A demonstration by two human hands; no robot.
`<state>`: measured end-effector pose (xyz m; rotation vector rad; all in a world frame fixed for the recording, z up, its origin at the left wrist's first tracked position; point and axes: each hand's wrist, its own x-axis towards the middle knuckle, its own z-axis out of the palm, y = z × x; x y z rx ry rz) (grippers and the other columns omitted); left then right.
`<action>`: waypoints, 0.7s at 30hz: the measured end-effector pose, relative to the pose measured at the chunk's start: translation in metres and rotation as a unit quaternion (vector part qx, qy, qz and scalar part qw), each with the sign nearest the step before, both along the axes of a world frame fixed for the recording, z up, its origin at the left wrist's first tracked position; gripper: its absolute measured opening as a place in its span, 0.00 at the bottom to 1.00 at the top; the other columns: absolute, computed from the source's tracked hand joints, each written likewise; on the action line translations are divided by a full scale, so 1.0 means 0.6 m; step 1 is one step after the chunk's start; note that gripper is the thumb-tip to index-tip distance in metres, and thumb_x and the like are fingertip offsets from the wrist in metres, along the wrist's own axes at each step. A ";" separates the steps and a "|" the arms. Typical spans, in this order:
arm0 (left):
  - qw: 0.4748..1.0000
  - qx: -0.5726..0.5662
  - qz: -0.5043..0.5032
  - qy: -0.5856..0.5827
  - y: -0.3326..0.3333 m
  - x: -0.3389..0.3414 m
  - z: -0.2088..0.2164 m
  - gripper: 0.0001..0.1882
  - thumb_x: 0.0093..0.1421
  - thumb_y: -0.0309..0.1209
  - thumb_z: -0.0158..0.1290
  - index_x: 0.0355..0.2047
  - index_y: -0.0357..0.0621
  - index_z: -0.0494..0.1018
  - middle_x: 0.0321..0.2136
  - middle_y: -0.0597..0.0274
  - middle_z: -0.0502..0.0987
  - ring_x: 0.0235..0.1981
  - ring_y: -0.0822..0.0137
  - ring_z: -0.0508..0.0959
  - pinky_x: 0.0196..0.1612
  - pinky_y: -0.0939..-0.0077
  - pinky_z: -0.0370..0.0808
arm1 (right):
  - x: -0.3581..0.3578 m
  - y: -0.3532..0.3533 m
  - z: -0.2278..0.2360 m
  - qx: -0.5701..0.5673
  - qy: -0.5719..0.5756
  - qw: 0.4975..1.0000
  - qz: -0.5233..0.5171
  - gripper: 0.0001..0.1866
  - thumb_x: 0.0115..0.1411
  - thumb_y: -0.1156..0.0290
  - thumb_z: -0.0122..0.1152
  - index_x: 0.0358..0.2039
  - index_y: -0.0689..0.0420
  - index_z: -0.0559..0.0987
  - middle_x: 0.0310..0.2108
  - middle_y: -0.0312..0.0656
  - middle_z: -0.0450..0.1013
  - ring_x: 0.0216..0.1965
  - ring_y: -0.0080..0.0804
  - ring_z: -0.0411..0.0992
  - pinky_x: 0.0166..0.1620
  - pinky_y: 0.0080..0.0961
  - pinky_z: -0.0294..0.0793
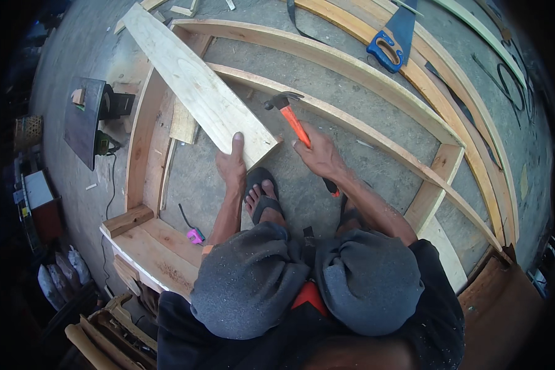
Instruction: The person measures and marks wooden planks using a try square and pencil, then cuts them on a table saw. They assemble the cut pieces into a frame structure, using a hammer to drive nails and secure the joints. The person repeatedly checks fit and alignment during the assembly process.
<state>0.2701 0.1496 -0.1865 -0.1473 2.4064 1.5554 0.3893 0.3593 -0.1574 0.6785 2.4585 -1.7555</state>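
Observation:
My left hand (232, 165) grips the near end of a wide pale plank (194, 86), thumb on top and fingers out of sight underneath. The plank slants away to the far left, lying across the wooden frame (327, 46). In my right hand (320, 153) is a claw hammer (295, 123) with an orange and black handle. Its dark head points up and away from me, just right of the plank's end and apart from it. My feet in dark sandals (267, 191) stand inside the frame, below the plank's end.
A handsaw (388, 49) with a blue handle rests on long boards at the far right. Inside the frame lie a pink tape measure (195, 235) and a short board (184, 123). To the left stands a table saw (85, 120) with a cord on the floor.

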 end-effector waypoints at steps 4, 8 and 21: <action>1.000 0.000 0.023 0.018 -0.001 0.006 0.004 0.36 0.62 0.52 0.60 0.54 0.28 0.75 0.45 0.47 0.82 0.44 0.60 0.81 0.50 0.66 0.74 | 0.035 0.015 0.136 0.028 0.102 0.992 0.073 0.26 0.69 0.64 0.53 0.64 0.57 0.63 0.29 0.56 0.76 0.31 0.56 0.79 0.33 0.45 0.75; 0.999 -0.018 0.041 0.002 0.010 0.009 0.011 0.36 0.60 0.52 0.61 0.54 0.30 0.74 0.46 0.43 0.81 0.48 0.54 0.81 0.52 0.63 0.75 | 0.057 0.032 0.157 0.169 0.069 0.961 0.206 0.24 0.72 0.61 0.51 0.63 0.56 0.62 0.26 0.55 0.76 0.29 0.57 0.79 0.30 0.48 0.75; 0.999 -0.045 0.028 -0.003 0.008 0.006 0.012 0.37 0.59 0.55 0.60 0.53 0.31 0.75 0.45 0.42 0.82 0.48 0.51 0.82 0.52 0.60 0.75 | 0.066 0.023 0.135 0.236 -0.055 0.945 0.218 0.13 0.73 0.62 0.49 0.48 0.58 0.67 0.19 0.50 0.74 0.22 0.54 0.77 0.24 0.45 0.74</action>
